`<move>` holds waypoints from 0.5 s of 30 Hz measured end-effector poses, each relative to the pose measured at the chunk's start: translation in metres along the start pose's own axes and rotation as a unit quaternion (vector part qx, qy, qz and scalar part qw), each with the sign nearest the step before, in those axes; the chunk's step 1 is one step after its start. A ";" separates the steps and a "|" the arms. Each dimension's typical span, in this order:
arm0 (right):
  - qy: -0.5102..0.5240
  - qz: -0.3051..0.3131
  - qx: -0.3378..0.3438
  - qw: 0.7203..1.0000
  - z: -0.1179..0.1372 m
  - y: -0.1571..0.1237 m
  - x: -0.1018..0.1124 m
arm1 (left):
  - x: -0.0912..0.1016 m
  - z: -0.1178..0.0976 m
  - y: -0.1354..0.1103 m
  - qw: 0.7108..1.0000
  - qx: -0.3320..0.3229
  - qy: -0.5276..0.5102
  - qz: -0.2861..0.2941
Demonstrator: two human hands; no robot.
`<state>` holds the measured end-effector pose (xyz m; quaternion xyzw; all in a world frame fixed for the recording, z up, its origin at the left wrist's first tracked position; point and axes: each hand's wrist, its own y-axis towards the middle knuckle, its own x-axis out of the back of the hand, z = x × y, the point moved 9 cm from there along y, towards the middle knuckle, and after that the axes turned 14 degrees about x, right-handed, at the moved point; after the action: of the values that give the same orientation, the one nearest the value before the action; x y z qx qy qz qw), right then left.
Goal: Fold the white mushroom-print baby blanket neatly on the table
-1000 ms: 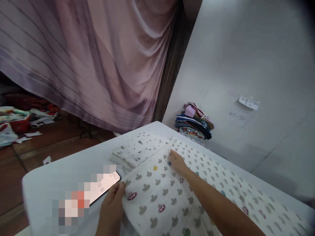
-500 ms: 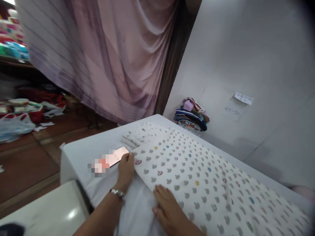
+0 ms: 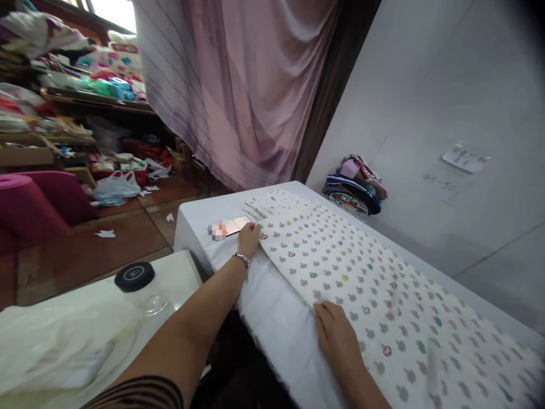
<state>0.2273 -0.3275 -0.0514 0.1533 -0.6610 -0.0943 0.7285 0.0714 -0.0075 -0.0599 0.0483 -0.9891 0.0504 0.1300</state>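
Note:
A white cloth (image 3: 361,272) printed with grey apple shapes and a few coloured ones lies flat over the white-covered table (image 3: 272,307). My left hand (image 3: 248,238) pinches its far left corner, beside a lit phone (image 3: 238,225). Along the cloth's near edge, my right hand (image 3: 336,332) grips the border, fingers curled on it. Another folded printed cloth (image 3: 276,200) lies at the table's far end, partly under the larger one.
A pale stool-like surface (image 3: 179,270) at left holds a black-lidded clear jar (image 3: 135,278) and plastic wrapping (image 3: 63,335). Folded clothes (image 3: 355,187) are stacked by the wall. A pink curtain (image 3: 255,85) hangs behind. Bags and scraps lie on the floor.
The view has swung left, bringing the jar and pink roll into sight. My right hand, earlier flat on the cloth, now curls around its near edge. My left hand stays at the corner.

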 end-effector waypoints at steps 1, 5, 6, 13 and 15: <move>-0.002 -0.001 -0.008 1.000 -0.003 -0.005 0.002 | -0.001 -0.001 -0.001 1.000 -0.003 0.015 -0.003; 0.017 -0.003 -0.027 0.999 -0.010 -0.014 0.005 | -0.005 -0.005 0.001 0.996 -0.001 0.085 -0.005; 0.029 -0.006 -0.030 0.999 -0.011 -0.014 0.005 | -0.007 -0.005 0.002 0.995 0.004 0.101 -0.003; 0.092 -0.023 -0.048 0.994 -0.020 -0.012 0.008 | -0.016 -0.014 -0.005 0.984 0.027 0.175 0.016; 0.087 -0.022 -0.042 0.995 -0.018 -0.012 0.009 | -0.012 -0.016 -0.013 0.984 0.024 0.176 0.015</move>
<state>0.2473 -0.3394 -0.0489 0.1447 -0.5867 -0.1240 0.7870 0.0879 -0.0171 -0.0464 0.0271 -0.9498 0.0840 0.3002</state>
